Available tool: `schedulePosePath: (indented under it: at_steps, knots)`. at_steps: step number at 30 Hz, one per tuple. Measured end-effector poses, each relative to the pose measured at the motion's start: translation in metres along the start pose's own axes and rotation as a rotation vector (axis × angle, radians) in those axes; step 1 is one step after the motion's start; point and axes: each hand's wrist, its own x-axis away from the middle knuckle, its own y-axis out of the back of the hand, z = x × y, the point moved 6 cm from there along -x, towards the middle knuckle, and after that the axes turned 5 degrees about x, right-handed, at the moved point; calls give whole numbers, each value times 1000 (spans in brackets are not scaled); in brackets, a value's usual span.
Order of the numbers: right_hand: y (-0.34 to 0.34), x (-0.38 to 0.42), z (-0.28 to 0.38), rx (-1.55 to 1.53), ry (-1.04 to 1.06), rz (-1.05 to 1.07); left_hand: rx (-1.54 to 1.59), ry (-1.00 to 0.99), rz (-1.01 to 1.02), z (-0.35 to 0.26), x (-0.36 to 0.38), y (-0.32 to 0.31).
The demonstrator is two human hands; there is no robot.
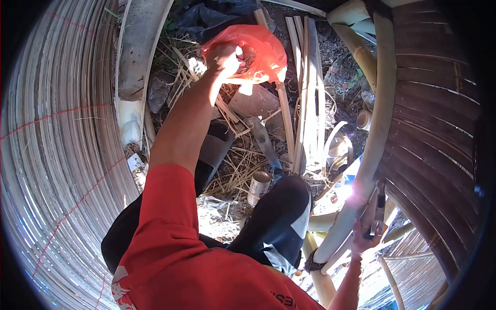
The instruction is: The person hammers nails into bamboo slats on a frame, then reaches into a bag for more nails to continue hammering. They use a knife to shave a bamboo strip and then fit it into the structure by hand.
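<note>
My left hand (226,61) reaches into the mouth of a thin red plastic bag (271,49) on the ground ahead. Its fingers are curled, and what they pinch is hidden. Small dark, thin pieces, perhaps nails, show inside the bag beside the fingers. Low on the right, my right hand (361,242) is closed around a hammer (380,204) with a dark grip and a shiny metal end. The hammer is held upright, close beside a thick bamboo pole (381,98).
Wooden strips (308,98) lie beyond my knees, right of the bag. An open tin can (258,187) stands near my knee amid straw and scraps. A wall of thin slats (62,134) rises at left, a dark slatted panel (434,119) at right. Sun glare brightens the pole.
</note>
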Motion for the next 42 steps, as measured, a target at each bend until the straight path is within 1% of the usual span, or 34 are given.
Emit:
schedulePosePath:
  at_steps: [1,2,4,5,6,7,8,10,11,13,14,15,16,17,18,19,20,21,23,24,26,27,28,29,30,32,33,36,37,38,39,40,41,42]
  knots:
    - [1,0,-4,0,-1,-1,31,5,-54,1,-2,-1]
    - [2,0,-7,-3,30,12,31,3,-51,1,-4,-2]
    - [2,1,-4,-6,59,24,15,111,2,5,-7,-6]
    - [1,0,0,23,9,20,14,108,2,4,-8,-5]
    - [0,0,4,50,-40,16,-32,94,57,4,-9,-8]
    - [0,-1,11,48,-42,14,-80,79,113,3,-10,-10]
    - [0,-2,18,60,-36,24,-83,76,111,14,-14,-20]
    - [-3,-4,26,70,-31,29,289,-49,-31,49,-31,-51]
    - [-5,-5,29,54,-3,23,288,-52,-31,60,-33,-58]
    - [-2,-4,32,37,20,12,999,68,-196,71,-31,-48]
    - [0,-4,31,129,8,29,997,64,-193,71,-30,-47]
    - [0,-3,30,221,-4,48,1291,224,-121,58,-17,-35]
    - [-1,-3,28,219,-6,49,1580,395,-44,49,-7,-35]
    - [-3,-3,27,130,2,43,1559,379,-78,50,-7,-36]
    - [-4,-3,27,40,11,37,1557,380,-80,77,-20,-57]
    - [-4,-3,27,38,11,38,1236,79,-110,110,-44,-78]
    - [-4,-3,27,65,-5,49,901,-204,-136,119,-55,-85]
    - [-3,-3,27,92,-21,60,900,-205,-138,104,-45,-70]
    - [-2,-3,23,122,18,52,156,-194,-84,51,-14,-30]
    - [-2,-3,24,153,57,47,155,-195,-84,54,-14,-34]
    - [-4,-3,27,108,22,53,73,-256,-115,62,-15,-43]
    - [-5,-3,27,65,-13,59,-70,-282,-81,49,-12,-36]
    - [-4,-4,25,64,-12,57,-70,-283,-83,64,-22,-50]
    - [-3,-4,22,91,8,64,137,-189,-44,96,-41,-78]
    - [-2,-4,21,118,25,72,343,-93,-1,102,-45,-81]
    - [-2,-5,20,90,29,79,404,-114,-47,106,-46,-77]
    - [-3,-6,21,60,34,87,465,-134,-93,99,-40,-60]
    - [-5,-6,25,23,77,85,506,66,-211,-2,35,38]
    - [-6,-6,26,21,82,81,536,-53,-301,3,35,36]
    - [-8,-6,22,13,24,77,702,-89,-377,9,37,27]
    - [-7,-7,21,6,-32,73,880,-3,-380,-1,49,34]
    - [-8,-10,34,30,-11,53,1061,82,-378,-19,69,39]
    - [-8,-11,35,48,27,59,1297,112,-404,-33,84,37]
    - [-7,-12,33,75,61,63,1348,96,-476,-45,98,37]
